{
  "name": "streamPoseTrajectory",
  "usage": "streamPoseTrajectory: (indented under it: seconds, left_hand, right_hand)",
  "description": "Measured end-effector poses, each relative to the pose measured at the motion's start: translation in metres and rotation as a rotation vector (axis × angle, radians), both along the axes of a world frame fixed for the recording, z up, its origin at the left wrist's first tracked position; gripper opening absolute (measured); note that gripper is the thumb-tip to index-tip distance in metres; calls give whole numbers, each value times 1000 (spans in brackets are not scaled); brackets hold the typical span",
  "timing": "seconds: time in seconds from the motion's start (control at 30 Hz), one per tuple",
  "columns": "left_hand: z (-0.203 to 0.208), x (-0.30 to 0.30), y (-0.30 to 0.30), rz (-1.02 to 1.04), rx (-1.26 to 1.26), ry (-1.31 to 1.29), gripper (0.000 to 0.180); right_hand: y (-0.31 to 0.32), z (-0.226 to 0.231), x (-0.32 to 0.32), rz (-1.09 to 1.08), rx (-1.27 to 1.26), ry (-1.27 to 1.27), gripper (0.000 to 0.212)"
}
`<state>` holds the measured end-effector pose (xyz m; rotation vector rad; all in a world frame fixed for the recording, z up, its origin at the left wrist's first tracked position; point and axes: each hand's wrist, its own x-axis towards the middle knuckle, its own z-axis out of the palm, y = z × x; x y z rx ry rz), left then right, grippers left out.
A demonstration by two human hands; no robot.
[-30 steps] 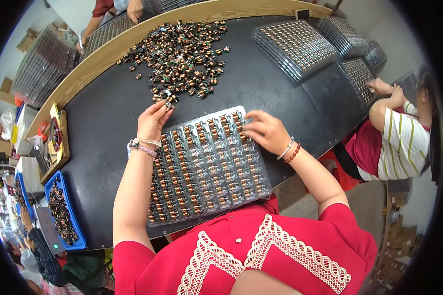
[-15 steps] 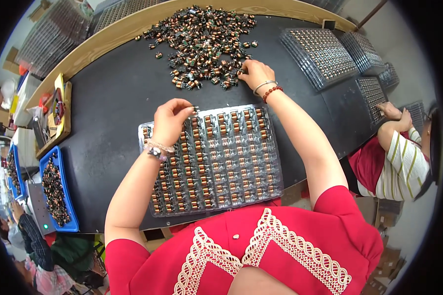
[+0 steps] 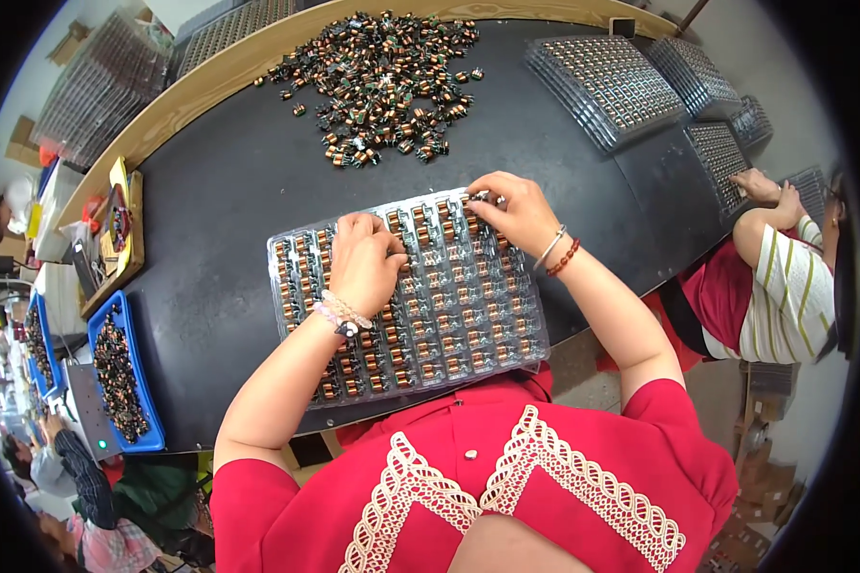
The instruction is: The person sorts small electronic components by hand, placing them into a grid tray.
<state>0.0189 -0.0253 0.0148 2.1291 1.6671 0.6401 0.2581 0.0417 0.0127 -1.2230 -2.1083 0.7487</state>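
Note:
A clear plastic tray lies in front of me, its pockets holding rows of small copper-wound coils. Several pockets in the middle and right columns look unfilled. Over the tray's upper middle, my left hand is closed, thumb and fingertips pinched down at a pocket; what they hold is hidden. My right hand pinches a small copper coil at the tray's upper right edge, partly covered by the fingers. Beyond the tray, loose copper coils are heaped in a large pile on the black table.
Stacked filled trays stand at the far right, where another person's hand touches a tray. Blue bins of small parts and a wooden box sit at left. A wooden rail borders the table's far side.
My right hand has come back from the coil pile to the tray's upper edge. My left hand has moved right and down onto the tray. The view has shifted slightly.

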Motion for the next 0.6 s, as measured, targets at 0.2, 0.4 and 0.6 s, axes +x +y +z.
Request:
streamPoseTrajectory:
  seconds: [0.2, 0.4, 0.6]
  left_hand:
    - [13, 6, 11, -44, 5, 161, 5]
    - [-24, -49, 100, 360, 256, 29, 26]
    - [-33, -63, 129, 179, 156, 135, 28]
  right_hand:
    - [-3, -10, 0, 14, 38, 129, 19]
    - [-1, 4, 2, 121, 5, 42, 23]
    - [-8, 6, 10, 126, 375, -260, 24]
